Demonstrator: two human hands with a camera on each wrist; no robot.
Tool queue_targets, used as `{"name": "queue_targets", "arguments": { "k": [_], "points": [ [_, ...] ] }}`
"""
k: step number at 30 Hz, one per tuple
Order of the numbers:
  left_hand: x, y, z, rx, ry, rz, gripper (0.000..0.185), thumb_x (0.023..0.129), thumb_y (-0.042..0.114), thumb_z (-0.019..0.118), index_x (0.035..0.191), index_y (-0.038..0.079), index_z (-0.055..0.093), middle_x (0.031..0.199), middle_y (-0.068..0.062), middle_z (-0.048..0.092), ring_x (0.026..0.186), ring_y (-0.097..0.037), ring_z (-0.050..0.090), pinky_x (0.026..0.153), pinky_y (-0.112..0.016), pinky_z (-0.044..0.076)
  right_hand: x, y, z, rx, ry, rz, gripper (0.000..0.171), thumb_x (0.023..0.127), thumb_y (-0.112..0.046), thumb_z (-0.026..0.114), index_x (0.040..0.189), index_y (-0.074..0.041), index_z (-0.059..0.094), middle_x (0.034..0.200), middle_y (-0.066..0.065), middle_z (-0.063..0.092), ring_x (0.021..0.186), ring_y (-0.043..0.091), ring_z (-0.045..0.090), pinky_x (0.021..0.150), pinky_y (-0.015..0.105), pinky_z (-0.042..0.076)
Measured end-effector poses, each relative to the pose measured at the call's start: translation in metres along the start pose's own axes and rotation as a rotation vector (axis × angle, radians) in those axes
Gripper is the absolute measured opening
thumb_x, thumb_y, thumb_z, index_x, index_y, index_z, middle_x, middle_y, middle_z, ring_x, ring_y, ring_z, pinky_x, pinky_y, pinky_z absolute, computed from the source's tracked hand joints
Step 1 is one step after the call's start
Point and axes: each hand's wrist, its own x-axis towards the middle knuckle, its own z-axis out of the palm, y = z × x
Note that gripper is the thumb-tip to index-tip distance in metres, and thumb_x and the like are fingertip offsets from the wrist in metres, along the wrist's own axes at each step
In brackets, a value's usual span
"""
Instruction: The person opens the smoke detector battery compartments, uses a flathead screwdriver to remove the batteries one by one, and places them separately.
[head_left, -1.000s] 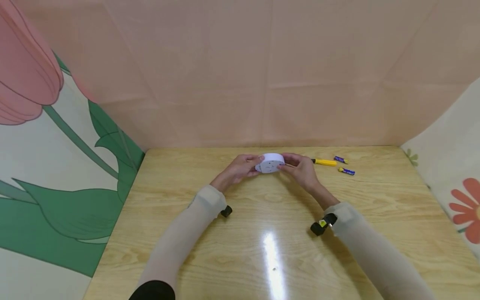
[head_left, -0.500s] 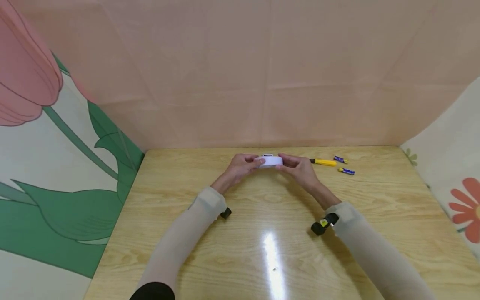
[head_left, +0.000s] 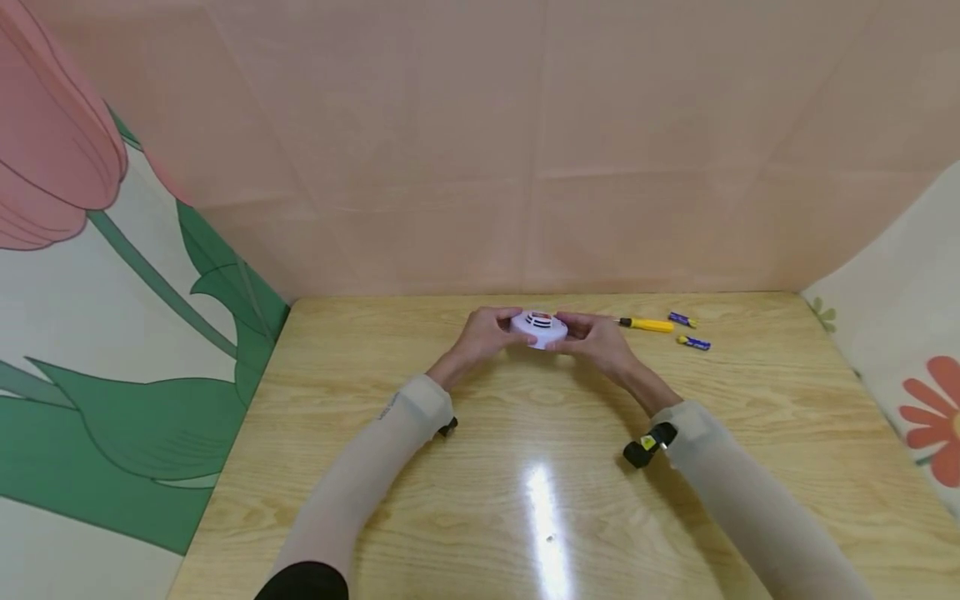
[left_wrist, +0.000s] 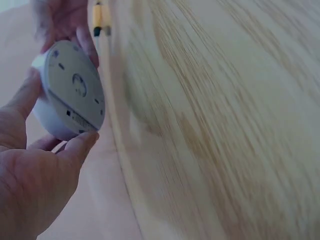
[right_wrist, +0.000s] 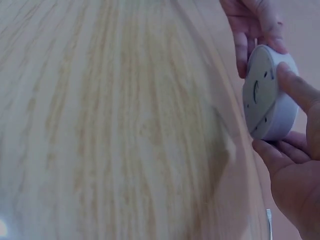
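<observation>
Head view shows one wooden tabletop (head_left: 525,467), walled at the back by a pink sheet and at both sides by panels printed with flowers. Two arms in pale sleeves reach across it from the near edge, each with a small black device strapped at the wrist. Above the far middle of the tabletop, the left hand (head_left: 486,332) and the right hand (head_left: 596,337) meet around one round white disc (head_left: 538,327), a smoke-alarm-like unit with dark vents on top. Both hands are clamped on its rim from opposite sides, fingers curled round the edge, holding it clear of the wood. The wrist views show its flat underside (left_wrist: 75,90) facing the tabletop. Just right of the right hand lies one yellow-handled screwdriver (head_left: 645,325). Beyond that lie two small blue-and-yellow batteries (head_left: 681,319), near each other but apart.
</observation>
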Motion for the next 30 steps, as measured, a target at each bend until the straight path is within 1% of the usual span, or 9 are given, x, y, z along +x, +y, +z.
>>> {"name": "queue_targets", "arguments": {
  "k": [3, 6, 9, 12, 15, 18, 25, 30],
  "points": [
    [0.002, -0.002, -0.001, 0.041, -0.045, 0.026, 0.073, 0.084, 0.018, 0.093, 0.146, -0.001, 0.059, 0.145, -0.018, 0.064, 0.125, -0.024, 0.068, 0.104, -0.026, 0.059, 0.002, 0.003, 0.003, -0.022, -0.004, -0.043, 0.08, 0.084, -0.014, 0.093, 0.149, 0.009, 0.053, 0.15, 0.025, 0.057, 0.134, 0.038, 0.061, 0.097, 0.019, 0.059],
    [0.005, -0.004, -0.001, 0.064, -0.08, 0.037, 0.077, 0.083, 0.012, 0.093, 0.148, -0.002, 0.056, 0.148, -0.02, 0.06, 0.131, -0.027, 0.065, 0.109, -0.026, 0.056, 0.003, 0.005, 0.006, -0.097, 0.015, -0.09, 0.08, 0.08, -0.011, 0.095, 0.147, 0.009, 0.055, 0.147, 0.026, 0.059, 0.133, 0.038, 0.062, 0.102, 0.026, 0.059],
    [0.008, -0.007, 0.0, 0.123, -0.093, 0.06, 0.078, 0.082, 0.009, 0.093, 0.149, -0.002, 0.056, 0.15, -0.019, 0.058, 0.135, -0.027, 0.062, 0.113, -0.027, 0.052, 0.006, 0.006, 0.008, -0.19, 0.024, -0.121, 0.083, 0.078, -0.013, 0.097, 0.148, 0.006, 0.056, 0.149, 0.025, 0.058, 0.135, 0.037, 0.06, 0.109, 0.036, 0.055],
    [0.01, -0.009, 0.001, 0.191, -0.097, 0.093, 0.075, 0.081, 0.009, 0.094, 0.147, -0.001, 0.059, 0.148, -0.017, 0.061, 0.135, -0.025, 0.062, 0.114, -0.028, 0.052, 0.009, 0.006, 0.008, -0.24, 0.004, -0.129, 0.086, 0.079, -0.012, 0.096, 0.151, 0.005, 0.053, 0.153, 0.025, 0.054, 0.142, 0.039, 0.053, 0.116, 0.043, 0.05],
    [0.013, -0.01, 0.002, 0.242, -0.095, 0.126, 0.071, 0.08, 0.008, 0.094, 0.143, -0.001, 0.063, 0.145, -0.016, 0.064, 0.132, -0.025, 0.063, 0.114, -0.03, 0.052, 0.013, 0.007, 0.01, -0.286, -0.01, -0.131, 0.087, 0.08, -0.013, 0.095, 0.153, 0.005, 0.05, 0.156, 0.025, 0.05, 0.145, 0.039, 0.049, 0.119, 0.044, 0.047],
    [0.015, -0.012, 0.003, 0.278, -0.088, 0.141, 0.07, 0.079, 0.007, 0.095, 0.141, -0.002, 0.064, 0.145, -0.017, 0.065, 0.133, -0.027, 0.062, 0.117, -0.031, 0.05, 0.014, 0.008, 0.011, -0.322, -0.008, -0.142, 0.086, 0.08, -0.011, 0.095, 0.152, 0.006, 0.05, 0.155, 0.026, 0.051, 0.145, 0.039, 0.05, 0.119, 0.044, 0.047],
    [0.017, -0.013, 0.004, 0.296, -0.083, 0.131, 0.078, 0.078, 0.004, 0.095, 0.146, -0.006, 0.058, 0.151, -0.021, 0.058, 0.143, -0.033, 0.054, 0.125, -0.037, 0.041, 0.015, 0.008, 0.015, -0.38, 0.016, -0.177, 0.084, 0.079, -0.01, 0.096, 0.149, 0.009, 0.053, 0.151, 0.028, 0.055, 0.14, 0.039, 0.055, 0.116, 0.045, 0.05],
    [0.019, -0.015, 0.006, 0.363, -0.086, 0.15, 0.084, 0.078, 0.007, 0.095, 0.149, -0.008, 0.053, 0.153, -0.023, 0.055, 0.144, -0.035, 0.051, 0.127, -0.039, 0.039, 0.016, 0.008, 0.015, -0.448, 0.015, -0.214, 0.085, 0.078, -0.008, 0.096, 0.148, 0.011, 0.052, 0.147, 0.031, 0.056, 0.138, 0.043, 0.056, 0.117, 0.051, 0.049]
  ]
}}
